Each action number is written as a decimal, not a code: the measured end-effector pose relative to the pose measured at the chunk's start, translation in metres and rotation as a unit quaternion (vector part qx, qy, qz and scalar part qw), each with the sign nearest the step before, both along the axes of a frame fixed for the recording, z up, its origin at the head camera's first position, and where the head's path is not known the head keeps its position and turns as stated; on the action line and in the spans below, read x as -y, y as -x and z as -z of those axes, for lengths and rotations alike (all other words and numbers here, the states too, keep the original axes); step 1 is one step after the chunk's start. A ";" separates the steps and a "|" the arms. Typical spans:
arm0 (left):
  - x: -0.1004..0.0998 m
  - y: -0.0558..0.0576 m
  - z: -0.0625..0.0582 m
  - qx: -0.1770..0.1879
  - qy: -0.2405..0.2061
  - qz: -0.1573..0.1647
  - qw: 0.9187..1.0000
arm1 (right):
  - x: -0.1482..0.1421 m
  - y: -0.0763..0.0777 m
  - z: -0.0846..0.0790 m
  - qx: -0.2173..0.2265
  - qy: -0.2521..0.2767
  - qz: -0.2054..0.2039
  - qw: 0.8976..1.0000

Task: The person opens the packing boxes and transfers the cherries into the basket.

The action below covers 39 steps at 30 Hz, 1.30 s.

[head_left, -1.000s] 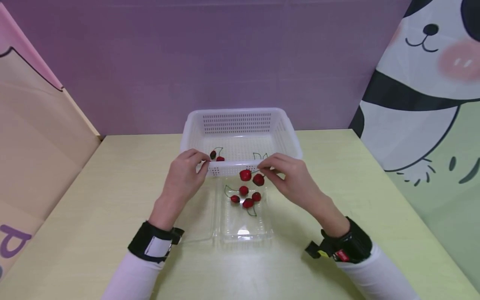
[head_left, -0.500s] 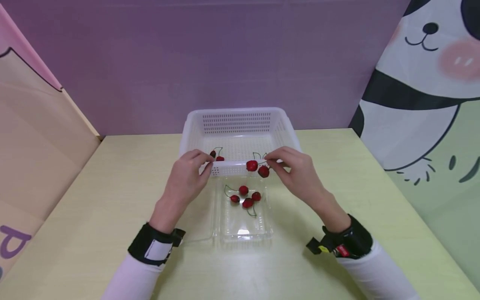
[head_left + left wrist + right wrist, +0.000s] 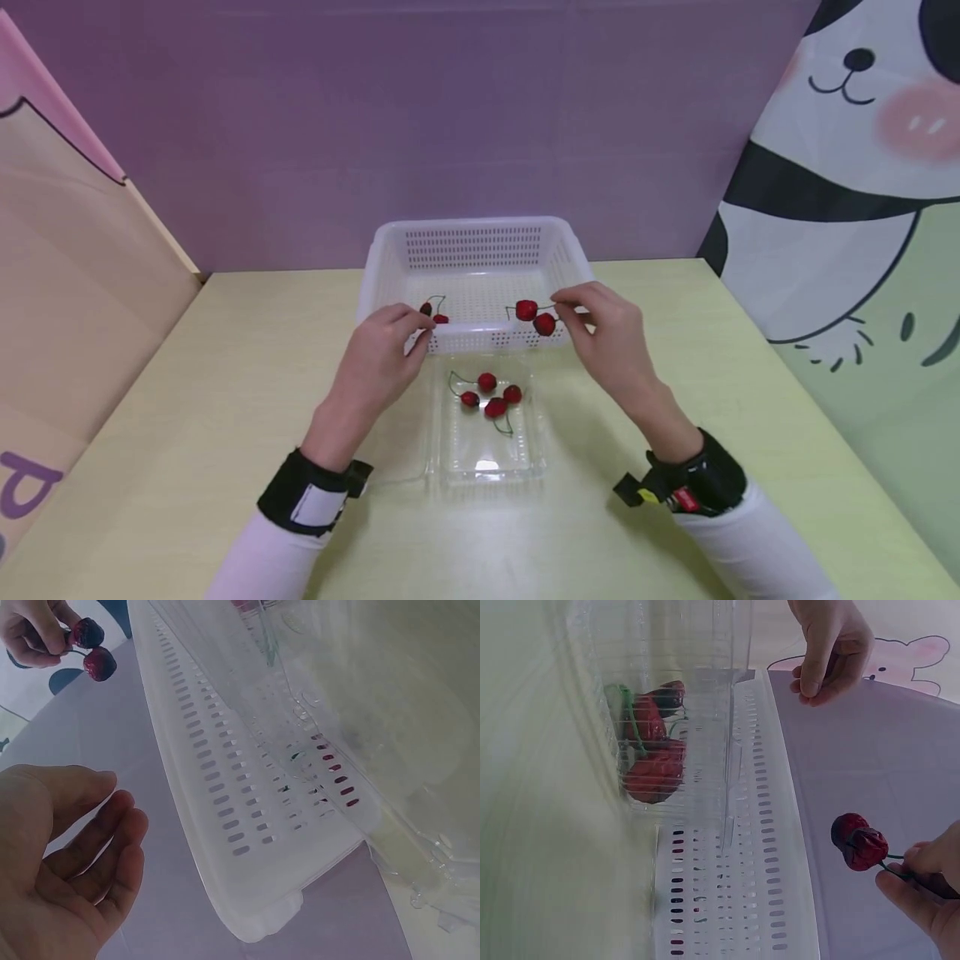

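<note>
By the green stems, my right hand [image 3: 606, 336] pinches a pair of red cherries [image 3: 536, 317], held up above the near rim of the white basket [image 3: 480, 337]. My left hand [image 3: 380, 354] hovers near the rim's left part. In the left wrist view its fingers [image 3: 112, 862] are loosely curled with nothing between them. More cherries [image 3: 487, 382] with stems lie in the clear plastic box [image 3: 480, 454] in front of the basket. Another pair of cherries [image 3: 440, 318] lies inside the basket at the left, partly hidden by the rim.
The clear box's lid [image 3: 397, 442] lies folded out to the left on the light wooden table [image 3: 187, 442]. Behind the basket rises a purple wall panel [image 3: 480, 117]. A panda-printed panel [image 3: 832, 192] stands on the right.
My right hand has moved to the right and away from me, carrying the cherry pair from over the clear box to the basket's rim. My left hand has shifted slightly right.
</note>
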<state>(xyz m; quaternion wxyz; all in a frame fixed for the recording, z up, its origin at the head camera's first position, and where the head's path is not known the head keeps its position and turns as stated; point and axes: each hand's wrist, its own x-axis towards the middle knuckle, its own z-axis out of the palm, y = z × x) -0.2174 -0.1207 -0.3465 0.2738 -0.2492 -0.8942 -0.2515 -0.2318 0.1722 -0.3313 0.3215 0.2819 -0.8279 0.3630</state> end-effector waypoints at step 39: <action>-0.018 -0.010 0.000 0.002 0.086 0.093 0.992 | -0.022 0.024 0.008 0.062 0.041 0.117 0.990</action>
